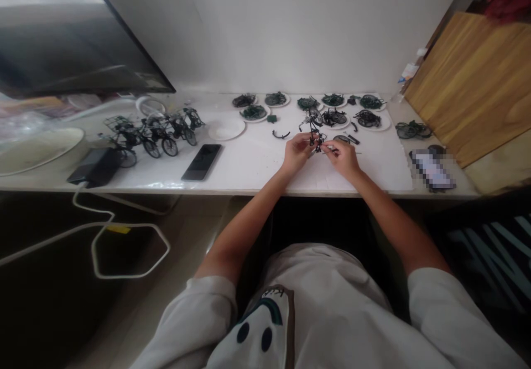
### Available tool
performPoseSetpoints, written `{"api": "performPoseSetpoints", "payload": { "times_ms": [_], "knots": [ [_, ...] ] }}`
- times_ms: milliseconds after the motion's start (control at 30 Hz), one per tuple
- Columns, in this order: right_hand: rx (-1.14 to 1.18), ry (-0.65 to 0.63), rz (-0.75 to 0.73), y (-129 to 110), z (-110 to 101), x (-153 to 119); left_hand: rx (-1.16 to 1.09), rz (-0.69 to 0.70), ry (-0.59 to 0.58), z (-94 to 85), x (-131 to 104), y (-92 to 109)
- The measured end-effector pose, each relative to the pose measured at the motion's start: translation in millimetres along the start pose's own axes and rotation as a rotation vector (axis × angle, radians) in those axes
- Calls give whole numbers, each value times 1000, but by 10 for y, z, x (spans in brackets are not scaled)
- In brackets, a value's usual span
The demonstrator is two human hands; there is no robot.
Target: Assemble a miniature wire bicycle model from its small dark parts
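Observation:
Between my two hands, a little above the white sheet, is a small black model bicycle frame (314, 131) with thin bars sticking up. My left hand (299, 150) has its fingers closed around the frame's left side. From the other side, my right hand (342, 157) pinches the frame's lower right part; the exact piece in its fingertips is too small to make out. Just beyond the hands lie a loose wheel (341, 139) and a short dark bar (353, 139). A curved black piece (281, 135) rests on the sheet to the left.
Paper plates (227, 129) stand along the back, most bearing dark bicycle parts (334, 117). Several assembled model bicycles (160, 131) stand at left, near a phone (201, 162) and a black power adapter (94, 167). A second phone (433, 169) and a wooden board (477, 87) are at right.

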State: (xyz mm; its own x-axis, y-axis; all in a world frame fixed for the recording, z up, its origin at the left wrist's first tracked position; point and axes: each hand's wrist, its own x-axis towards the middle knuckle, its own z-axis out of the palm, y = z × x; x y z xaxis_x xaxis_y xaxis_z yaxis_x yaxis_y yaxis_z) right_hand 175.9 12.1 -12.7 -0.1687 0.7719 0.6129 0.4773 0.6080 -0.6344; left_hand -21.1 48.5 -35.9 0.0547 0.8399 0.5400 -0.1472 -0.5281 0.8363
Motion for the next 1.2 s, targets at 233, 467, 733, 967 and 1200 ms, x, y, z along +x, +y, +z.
{"api": "performPoseSetpoints", "payload": {
  "times_ms": [233, 467, 733, 967, 1200],
  "knots": [
    [15, -7, 12, -11, -4, 2, -8, -12, -5, 10, -5, 9],
    [20, -32, 27, 21, 4, -4, -21, -27, -15, 9, -5, -15],
    [34, -38, 27, 36, 17, -4, -16, -66, -6, 23, -4, 10],
    [35, -31, 35, 35, 25, -5, -34, -79, -22, 28, -14, 36],
    [17, -40, 20, 45, 31, 2, -17, -58, -25, 23, -18, 5]
  ]
}}
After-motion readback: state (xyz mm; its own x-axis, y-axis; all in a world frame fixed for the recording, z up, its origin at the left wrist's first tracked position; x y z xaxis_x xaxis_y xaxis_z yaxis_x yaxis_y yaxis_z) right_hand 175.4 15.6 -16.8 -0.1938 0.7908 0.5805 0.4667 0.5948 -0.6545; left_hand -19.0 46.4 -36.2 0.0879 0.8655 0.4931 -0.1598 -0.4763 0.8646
